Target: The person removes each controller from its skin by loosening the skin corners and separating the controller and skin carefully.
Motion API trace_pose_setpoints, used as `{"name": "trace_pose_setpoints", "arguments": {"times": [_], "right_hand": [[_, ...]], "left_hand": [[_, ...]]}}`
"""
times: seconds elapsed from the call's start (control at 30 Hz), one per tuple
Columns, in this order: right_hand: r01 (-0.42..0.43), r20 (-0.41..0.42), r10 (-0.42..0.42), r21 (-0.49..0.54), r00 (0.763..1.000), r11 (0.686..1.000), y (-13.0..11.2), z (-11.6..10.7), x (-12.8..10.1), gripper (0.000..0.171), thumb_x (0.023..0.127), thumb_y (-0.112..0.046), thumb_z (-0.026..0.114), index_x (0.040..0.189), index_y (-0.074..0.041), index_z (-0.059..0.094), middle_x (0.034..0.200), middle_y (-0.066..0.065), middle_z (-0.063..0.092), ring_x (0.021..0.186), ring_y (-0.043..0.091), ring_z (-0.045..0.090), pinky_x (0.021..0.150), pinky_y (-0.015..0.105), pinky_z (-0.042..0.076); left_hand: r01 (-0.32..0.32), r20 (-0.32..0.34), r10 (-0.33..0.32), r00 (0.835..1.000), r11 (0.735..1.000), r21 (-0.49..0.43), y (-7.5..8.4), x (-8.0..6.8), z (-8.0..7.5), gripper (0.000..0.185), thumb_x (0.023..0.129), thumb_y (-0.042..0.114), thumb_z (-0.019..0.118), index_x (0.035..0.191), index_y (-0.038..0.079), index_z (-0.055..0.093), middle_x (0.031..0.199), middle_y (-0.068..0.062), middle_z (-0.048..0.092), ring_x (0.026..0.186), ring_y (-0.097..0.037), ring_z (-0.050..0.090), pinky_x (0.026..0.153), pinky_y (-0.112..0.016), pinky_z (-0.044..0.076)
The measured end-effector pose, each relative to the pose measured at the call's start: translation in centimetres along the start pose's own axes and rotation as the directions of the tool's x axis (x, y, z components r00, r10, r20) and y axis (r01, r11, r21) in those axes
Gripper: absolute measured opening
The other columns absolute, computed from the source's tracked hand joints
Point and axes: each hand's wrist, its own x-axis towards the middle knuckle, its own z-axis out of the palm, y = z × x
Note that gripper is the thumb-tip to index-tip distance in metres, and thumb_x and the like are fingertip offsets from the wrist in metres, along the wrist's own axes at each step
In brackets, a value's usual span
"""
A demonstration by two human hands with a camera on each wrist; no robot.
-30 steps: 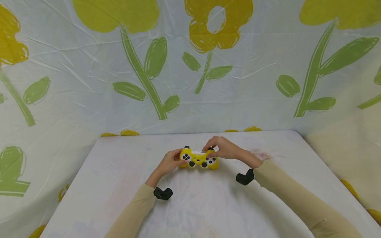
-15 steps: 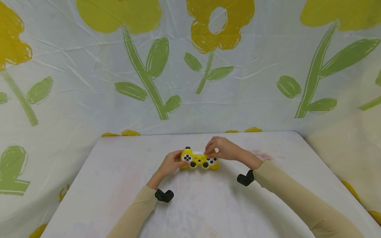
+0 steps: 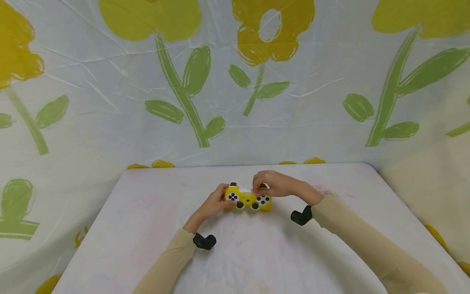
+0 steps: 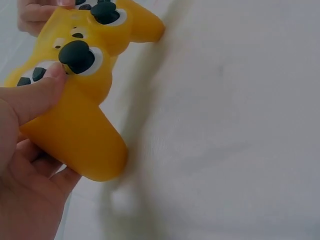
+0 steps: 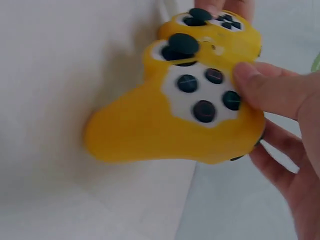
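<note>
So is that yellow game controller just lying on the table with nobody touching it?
No, the left hand and right hand both hold the yellow controller, one at each end.

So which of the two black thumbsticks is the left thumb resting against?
The left thumb touches the thumbstick nearer the left hand's grip of the yellow controller; the other thumbstick stands farther along, untouched.

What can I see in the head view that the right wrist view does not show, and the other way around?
Only the head view shows the whole table, the flower-print backdrop, both sleeves and the left hand at the controller's left grip. Only the right wrist view shows the right hand up close, its thumb on the four face buttons. Both show the yellow controller held in the hands.
</note>
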Motion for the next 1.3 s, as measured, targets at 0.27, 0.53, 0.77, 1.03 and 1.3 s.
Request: {"name": "trace_pose_setpoints", "arguments": {"times": [0.27,0.53,0.77,1.03,1.3], "right_hand": [[-0.028,0.129,0.013,0.118,0.992,0.993,0.3,-0.8,0.8,0.006,0.09,-0.015,0.067,0.092,-0.01,0.068,0.091,-0.004,0.067,0.086,0.008,0.055,0.081,0.031,0.05],[-0.032,0.125,0.023,0.074,0.992,0.997,0.2,-1.0,1.0,0.004,0.09,-0.013,0.067,0.092,-0.011,0.07,0.093,-0.004,0.069,0.086,0.006,0.058,0.083,0.035,0.053],[-0.019,0.147,0.011,0.052,0.989,0.998,-0.3,-1.1,1.4,0.004,0.091,-0.01,0.065,0.088,-0.011,0.068,0.084,-0.007,0.067,0.077,0.003,0.055,0.077,0.024,0.051],[-0.004,0.166,0.002,0.013,0.986,1.0,-0.8,-1.2,2.0,0.007,0.091,-0.009,0.065,0.085,-0.013,0.065,0.078,-0.01,0.063,0.072,0.002,0.051,0.072,0.021,0.049],[-0.046,0.219,0.049,-0.021,0.975,0.999,-1.0,-1.7,1.8,0.006,0.091,-0.01,0.064,0.086,-0.013,0.065,0.079,-0.012,0.059,0.075,0.004,0.05,0.075,0.023,0.047]], "left_hand": [[-0.033,0.015,0.032,0.999,0.998,0.047,-0.2,-0.1,0.2,0.057,0.092,0.021,0.065,0.139,0.003,0.038,0.121,-0.013,0.058,0.101,-0.017,0.054,0.094,-0.03,0.045],[-0.044,0.042,0.038,0.998,0.987,0.155,0.0,-0.2,0.4,0.057,0.095,0.027,0.06,0.14,0.005,0.034,0.117,-0.011,0.058,0.096,-0.016,0.052,0.094,-0.032,0.044],[-0.033,0.062,0.021,0.998,0.979,0.201,0.0,0.1,0.2,0.058,0.096,0.03,0.059,0.141,0.005,0.032,0.116,-0.01,0.057,0.095,-0.016,0.052,0.093,-0.034,0.044],[-0.042,0.062,0.027,0.998,0.965,0.26,0.3,-0.1,-0.4,0.059,0.094,0.03,0.06,0.142,0.007,0.032,0.108,-0.008,0.059,0.09,-0.016,0.051,0.089,-0.033,0.043],[-0.029,0.064,0.013,0.998,0.966,0.257,0.5,0.0,0.0,0.062,0.094,0.034,0.059,0.143,0.009,0.031,0.111,-0.008,0.058,0.093,-0.016,0.051,0.093,-0.035,0.043]]}}
